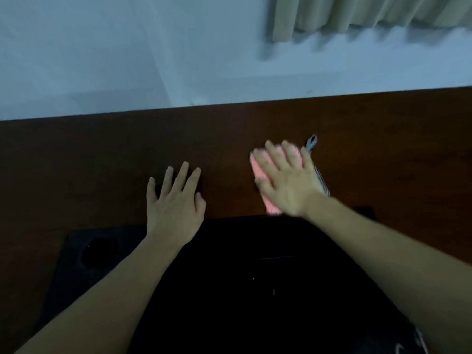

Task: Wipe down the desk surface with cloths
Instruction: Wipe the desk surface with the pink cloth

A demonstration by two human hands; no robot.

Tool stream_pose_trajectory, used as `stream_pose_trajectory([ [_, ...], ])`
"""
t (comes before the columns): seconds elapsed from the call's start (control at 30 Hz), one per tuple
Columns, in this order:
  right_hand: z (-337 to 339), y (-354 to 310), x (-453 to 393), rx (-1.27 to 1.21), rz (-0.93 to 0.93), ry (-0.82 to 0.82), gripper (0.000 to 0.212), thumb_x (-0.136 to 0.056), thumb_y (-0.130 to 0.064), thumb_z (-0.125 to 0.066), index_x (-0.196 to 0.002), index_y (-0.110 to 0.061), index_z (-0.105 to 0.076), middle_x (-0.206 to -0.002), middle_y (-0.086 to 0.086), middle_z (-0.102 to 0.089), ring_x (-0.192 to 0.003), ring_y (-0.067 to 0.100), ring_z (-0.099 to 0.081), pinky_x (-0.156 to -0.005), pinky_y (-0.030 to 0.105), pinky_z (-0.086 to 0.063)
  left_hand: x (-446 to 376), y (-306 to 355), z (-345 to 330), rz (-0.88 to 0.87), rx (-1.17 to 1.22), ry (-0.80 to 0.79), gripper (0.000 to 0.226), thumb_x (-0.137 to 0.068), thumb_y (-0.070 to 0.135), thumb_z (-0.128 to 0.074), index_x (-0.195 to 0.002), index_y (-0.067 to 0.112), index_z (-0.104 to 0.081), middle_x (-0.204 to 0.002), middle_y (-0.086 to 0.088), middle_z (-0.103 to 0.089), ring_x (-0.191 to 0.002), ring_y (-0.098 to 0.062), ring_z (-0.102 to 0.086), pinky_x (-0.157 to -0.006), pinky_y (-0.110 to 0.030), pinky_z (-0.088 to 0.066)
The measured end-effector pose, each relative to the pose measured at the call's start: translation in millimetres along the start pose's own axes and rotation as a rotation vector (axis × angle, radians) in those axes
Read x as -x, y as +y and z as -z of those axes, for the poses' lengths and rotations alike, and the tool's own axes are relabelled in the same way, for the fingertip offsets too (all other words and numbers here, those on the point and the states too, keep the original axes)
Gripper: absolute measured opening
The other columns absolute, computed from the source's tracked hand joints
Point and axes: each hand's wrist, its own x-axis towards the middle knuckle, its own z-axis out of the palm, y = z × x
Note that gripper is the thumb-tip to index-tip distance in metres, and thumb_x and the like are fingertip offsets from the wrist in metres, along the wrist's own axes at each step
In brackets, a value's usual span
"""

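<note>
A dark brown wooden desk [102, 154] runs across the view. My right hand [288, 180] lies flat, fingers straight, pressing a folded pink cloth [258, 169] onto the desk right of centre; the hand and cloth are motion-blurred. A striped grey edge with a hanging loop [312, 143] sticks out from under the hand on its right side. My left hand [173, 203] rests flat on the bare desk left of centre, fingers spread, holding nothing.
A black panel with a round hole [99, 249] sits at the desk's near edge on the left. Dark clothing [242, 290] fills the bottom centre. Behind the desk are a pale wall [127, 60] and beige curtains [357, 14] at top right.
</note>
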Motion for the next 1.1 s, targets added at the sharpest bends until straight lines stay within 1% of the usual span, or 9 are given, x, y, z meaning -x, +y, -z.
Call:
stream_pose_trajectory([
  [0.13, -23.7, -0.5, 75.9, -0.03, 0.207, -0.015, 0.066, -0.101, -0.062, -0.01, -0.161, -0.04, 0.007, -0.17, -0.003, 0.005, -0.156, 0.032, 0.009, -0.121, 0.057, 0.007, -3.5, 35.3, 6.1, 0.014, 0.116, 0.017, 0.06, -0.107, 0.034, -0.031, -0.161, 0.035, -0.008, -0.17, 0.009, 0.005, -0.156, -0.02, 0.009, -0.126, -0.052, 0.002],
  [0.23, -29.2, 16.2, 96.4, -0.015, 0.222, -0.052, 0.064, -0.103, -0.065, -0.016, -0.162, -0.04, -0.011, -0.17, -0.003, -0.01, -0.156, 0.032, -0.007, -0.118, 0.055, -0.001, -7.0, 71.6, 1.3, -0.007, 0.207, 0.044, 0.058, -0.107, 0.036, -0.03, -0.16, 0.037, -0.008, -0.17, 0.009, 0.002, -0.156, -0.018, 0.008, -0.125, -0.051, 0.003],
  [0.4, -11.2, 41.6, 47.2, -0.054, 0.156, -0.01, 0.064, -0.101, -0.066, -0.012, -0.155, -0.05, 0.018, -0.164, -0.012, 0.026, -0.152, 0.022, 0.027, -0.121, 0.051, 0.019, -7.2, 95.4, -15.4, -0.005, 0.155, -0.054, 0.057, -0.107, 0.045, -0.02, -0.159, 0.042, 0.002, -0.168, 0.01, 0.014, -0.154, -0.019, 0.019, -0.124, -0.054, 0.007],
  [0.6, 4.9, 53.3, -29.7, -0.056, 0.006, 0.019, 0.065, -0.102, -0.063, -0.012, -0.16, -0.042, 0.01, -0.17, -0.005, 0.015, -0.155, 0.028, 0.018, -0.123, 0.058, 0.009, -7.3, 97.3, -14.4, 0.015, 0.167, -0.036, 0.058, -0.106, 0.045, -0.023, -0.159, 0.043, -0.001, -0.168, 0.013, 0.013, -0.154, -0.017, 0.018, -0.125, -0.053, 0.007],
  [0.77, -3.4, 43.7, 39.5, -0.035, 0.183, -0.089, 0.064, -0.102, -0.063, -0.007, -0.154, -0.043, 0.022, -0.166, -0.005, 0.025, -0.152, 0.029, 0.026, -0.121, 0.058, 0.016, -7.4, 98.9, -16.5, 0.029, 0.163, -0.02, 0.059, -0.105, 0.045, -0.024, -0.159, 0.043, -0.002, -0.168, 0.013, 0.011, -0.154, -0.016, 0.017, -0.125, -0.052, 0.006],
  [0.9, -16.5, 53.4, 84.2, -0.017, 0.314, -0.099, 0.062, -0.103, -0.066, -0.014, -0.16, -0.043, -0.006, -0.17, -0.003, -0.008, -0.156, 0.032, 0.0, -0.12, 0.058, 0.0, -5.9, 99.9, -19.6, 0.033, 0.136, 0.016, 0.06, -0.104, 0.045, -0.023, -0.16, 0.042, -0.002, -0.169, 0.012, 0.011, -0.155, -0.017, 0.016, -0.125, -0.052, 0.005],
  [0.93, -15.7, 56.9, 81.6, -0.014, 0.324, -0.11, 0.062, -0.103, -0.067, -0.015, -0.16, -0.045, -0.005, -0.17, -0.005, -0.005, -0.156, 0.031, 0.001, -0.12, 0.057, 0.002, -6.2, 99.8, -19.8, 0.034, 0.133, 0.015, 0.06, -0.104, 0.045, -0.022, -0.16, 0.042, -0.001, -0.168, 0.012, 0.011, -0.154, -0.017, 0.016, -0.125, -0.052, 0.005],
  [1.03, -10.3, 61.6, 51.3, -0.011, 0.282, -0.077, 0.064, -0.1, -0.069, -0.012, -0.152, -0.051, 0.021, -0.164, -0.012, 0.024, -0.152, 0.024, 0.026, -0.121, 0.054, 0.018, -7.7, 98.3, -18.0, 0.041, 0.137, -0.018, 0.06, -0.105, 0.046, -0.023, -0.159, 0.044, 0.001, -0.168, 0.013, 0.014, -0.154, -0.016, 0.018, -0.125, -0.052, 0.006],
  [1.1, -2.9, 62.9, 18.5, 0.0, 0.213, -0.014, 0.065, -0.101, -0.066, -0.012, -0.154, -0.05, 0.021, -0.165, -0.012, 0.024, -0.153, 0.023, 0.024, -0.122, 0.054, 0.015, -8.1, 97.5, -16.9, 0.036, 0.147, -0.019, 0.059, -0.105, 0.046, -0.024, -0.159, 0.044, 0.0, -0.168, 0.014, 0.014, -0.154, -0.016, 0.018, -0.125, -0.051, 0.006],
])
